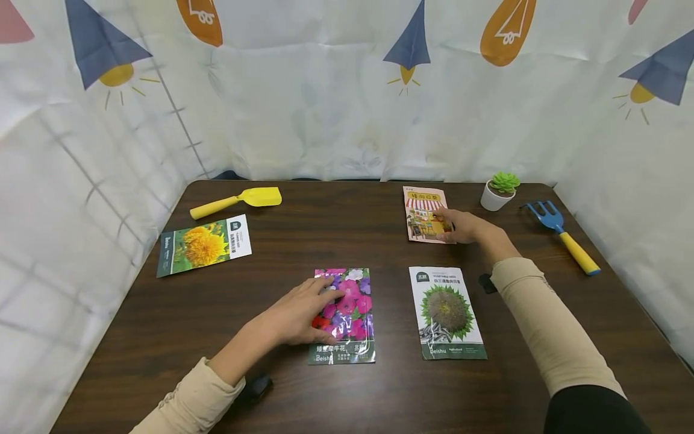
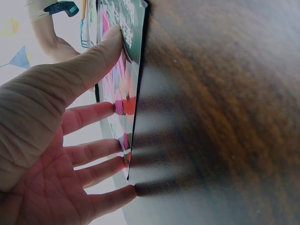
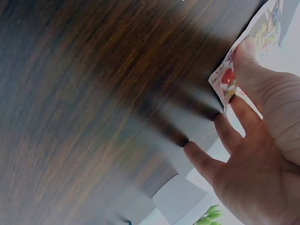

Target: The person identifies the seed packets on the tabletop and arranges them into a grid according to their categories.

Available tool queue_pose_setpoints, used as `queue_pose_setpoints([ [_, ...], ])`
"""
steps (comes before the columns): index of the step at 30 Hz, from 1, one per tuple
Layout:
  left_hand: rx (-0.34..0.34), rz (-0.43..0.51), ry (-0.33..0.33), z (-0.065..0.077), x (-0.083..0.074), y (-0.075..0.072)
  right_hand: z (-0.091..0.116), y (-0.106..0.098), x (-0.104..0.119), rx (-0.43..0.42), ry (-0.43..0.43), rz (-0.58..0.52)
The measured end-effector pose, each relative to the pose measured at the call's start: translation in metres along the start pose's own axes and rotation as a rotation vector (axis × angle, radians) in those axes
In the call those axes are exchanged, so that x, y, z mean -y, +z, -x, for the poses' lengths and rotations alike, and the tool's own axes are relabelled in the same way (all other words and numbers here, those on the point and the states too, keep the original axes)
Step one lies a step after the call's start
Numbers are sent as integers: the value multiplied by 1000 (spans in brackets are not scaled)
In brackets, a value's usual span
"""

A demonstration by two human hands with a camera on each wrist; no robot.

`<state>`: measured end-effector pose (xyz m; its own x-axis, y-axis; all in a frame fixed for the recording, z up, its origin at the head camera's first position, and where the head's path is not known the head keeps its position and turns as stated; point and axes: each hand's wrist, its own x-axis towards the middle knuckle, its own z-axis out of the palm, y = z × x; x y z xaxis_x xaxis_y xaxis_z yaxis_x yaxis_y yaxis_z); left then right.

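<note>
1. Your left hand (image 1: 303, 310), fingers spread, touches one pink-flower seed packet (image 1: 352, 301) at front centre, ungripped.
2. Your right hand (image 1: 463, 227), fingers extended, touches one awning-print seed packet (image 1: 418, 218) towards the rear, ungripped.
3. One sunflower-head packet (image 1: 447, 313) and one yellow-flower packet (image 1: 205, 246) bring your worktop (image 1: 287, 241) count to four.
4. Tools, two: yellow trowel (image 1: 259, 197), blue-tined fork (image 1: 578, 252).
5. Potted succulent (image 1: 500, 190): one, near the fork.
</note>
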<state>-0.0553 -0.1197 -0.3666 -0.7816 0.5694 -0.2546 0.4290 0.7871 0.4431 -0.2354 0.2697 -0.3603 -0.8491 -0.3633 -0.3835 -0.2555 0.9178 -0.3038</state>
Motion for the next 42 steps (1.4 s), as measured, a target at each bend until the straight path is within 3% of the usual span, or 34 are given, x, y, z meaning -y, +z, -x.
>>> queue_pose_setpoints([
  [22, -5, -10, 18, 0, 0, -3, 3, -2, 0, -49, -137, 40],
  [42, 12, -6, 12, -2, 0, -1, 7, 2, -2, -46, -163, 65],
])
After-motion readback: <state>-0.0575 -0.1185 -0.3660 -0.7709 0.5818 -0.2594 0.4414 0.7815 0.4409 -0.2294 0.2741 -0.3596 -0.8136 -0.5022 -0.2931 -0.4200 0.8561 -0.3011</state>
